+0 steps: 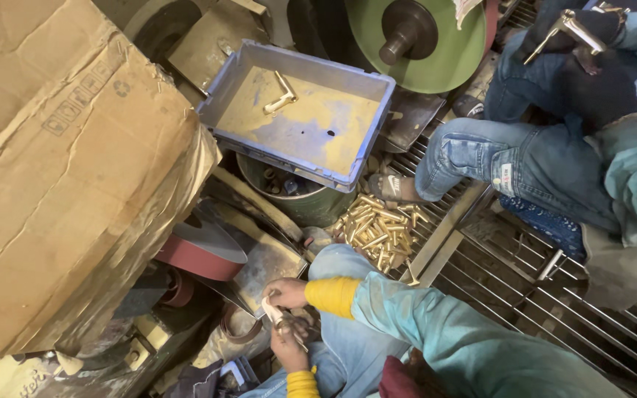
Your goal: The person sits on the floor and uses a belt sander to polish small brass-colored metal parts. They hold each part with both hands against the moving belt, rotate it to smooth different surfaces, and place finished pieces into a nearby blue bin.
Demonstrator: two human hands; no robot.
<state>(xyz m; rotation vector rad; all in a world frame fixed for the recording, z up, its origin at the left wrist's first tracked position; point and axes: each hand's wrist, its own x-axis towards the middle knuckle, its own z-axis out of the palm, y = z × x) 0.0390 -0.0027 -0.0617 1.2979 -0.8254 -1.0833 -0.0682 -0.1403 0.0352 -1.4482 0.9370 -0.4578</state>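
Note:
My right hand (287, 292), on a teal sleeve with a yellow cuff, pinches a small pale metal piece (273, 309) low in the middle of the view. My left hand (290, 348), also yellow-cuffed, grips the same piece from below. Both hands sit just right of a red-rimmed abrasive wheel (200, 256). Beyond my knee a pile of short brass parts (377, 228) lies on the floor. A blue plastic crate (224, 82) stands further back with one brass fitting (282, 96) in it.
A big crumpled cardboard box (60, 169) fills the left. A green disc wheel (447, 51) is at the top. Another person in jeans (525, 162) sits at right, a dark-gloved hand holding a brass fitting (571, 28). A metal floor grating (554, 302) runs under them.

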